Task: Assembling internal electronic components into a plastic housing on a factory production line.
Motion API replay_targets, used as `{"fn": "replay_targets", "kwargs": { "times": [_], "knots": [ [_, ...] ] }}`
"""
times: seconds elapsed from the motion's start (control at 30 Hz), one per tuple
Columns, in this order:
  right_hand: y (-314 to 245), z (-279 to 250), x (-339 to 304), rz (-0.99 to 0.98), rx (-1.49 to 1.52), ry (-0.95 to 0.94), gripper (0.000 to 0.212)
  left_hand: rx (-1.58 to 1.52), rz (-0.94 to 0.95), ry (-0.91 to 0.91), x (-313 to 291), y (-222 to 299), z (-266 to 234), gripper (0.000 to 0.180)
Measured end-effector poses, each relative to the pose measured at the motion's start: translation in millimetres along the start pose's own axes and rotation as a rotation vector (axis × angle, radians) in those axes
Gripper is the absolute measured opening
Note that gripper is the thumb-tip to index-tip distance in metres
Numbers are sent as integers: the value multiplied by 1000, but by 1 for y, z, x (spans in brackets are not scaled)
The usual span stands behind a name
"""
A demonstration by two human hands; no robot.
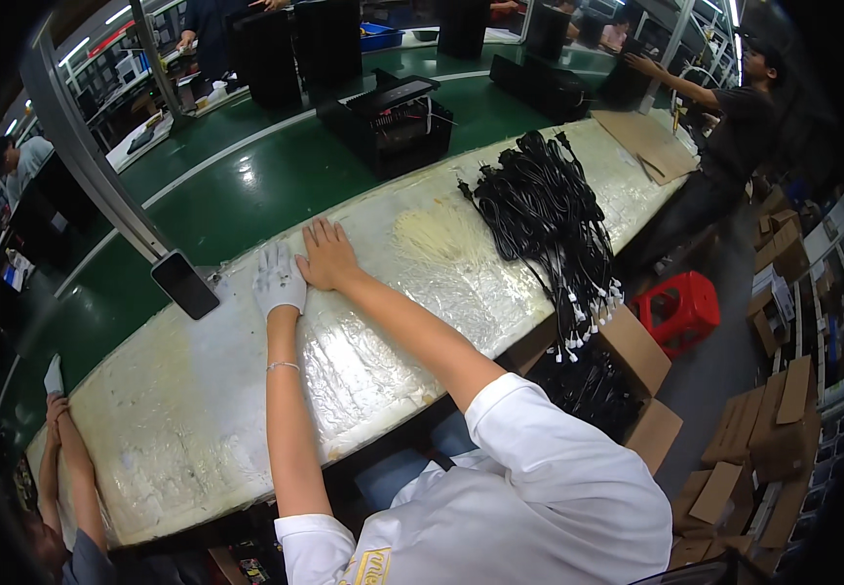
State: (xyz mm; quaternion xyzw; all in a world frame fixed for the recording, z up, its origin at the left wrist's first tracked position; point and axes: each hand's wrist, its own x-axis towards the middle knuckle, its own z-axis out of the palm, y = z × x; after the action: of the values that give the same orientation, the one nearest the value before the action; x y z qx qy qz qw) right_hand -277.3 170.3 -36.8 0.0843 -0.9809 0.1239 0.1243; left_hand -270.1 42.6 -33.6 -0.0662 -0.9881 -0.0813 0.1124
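Observation:
My left hand (279,280), in a white glove, lies flat with its fingers stretched out on the film-covered workbench (217,400). Beside it, close to the glove, my right hand (327,256) is bare and also rests flat, fingers extended. Neither hand holds anything. To their right is a loose spread of thin cream-white strips (434,234), which look like cable ties. Past those lies a heap of black power cords (549,195), their white connectors hanging over the near edge. A dark phone (185,285) leans at the foot of a metal post left of my glove.
A green conveyor (217,200) runs behind the bench, carrying an open black case (393,122) and other black cases. Cardboard (646,146) lies at the bench's right end, near a co-worker (748,127). A red stool (677,310) and open cartons (636,351) stand right.

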Motion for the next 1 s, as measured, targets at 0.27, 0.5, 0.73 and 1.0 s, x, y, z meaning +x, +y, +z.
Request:
{"fn": "replay_targets", "kwargs": {
  "times": [0.27,0.5,0.73,1.0],
  "knots": [
    [7,0,11,7,55,-20,71,28,-77,-50,12,9,2,55],
    [-3,-9,8,86,196,275,72,31,-188,149,19,7,11,54],
    [8,6,9,48,251,240,50,-46,-199,260,23,15,16,44],
    [10,4,12,-39,200,375,37,-69,-242,353,14,26,24,35]
  ]
}}
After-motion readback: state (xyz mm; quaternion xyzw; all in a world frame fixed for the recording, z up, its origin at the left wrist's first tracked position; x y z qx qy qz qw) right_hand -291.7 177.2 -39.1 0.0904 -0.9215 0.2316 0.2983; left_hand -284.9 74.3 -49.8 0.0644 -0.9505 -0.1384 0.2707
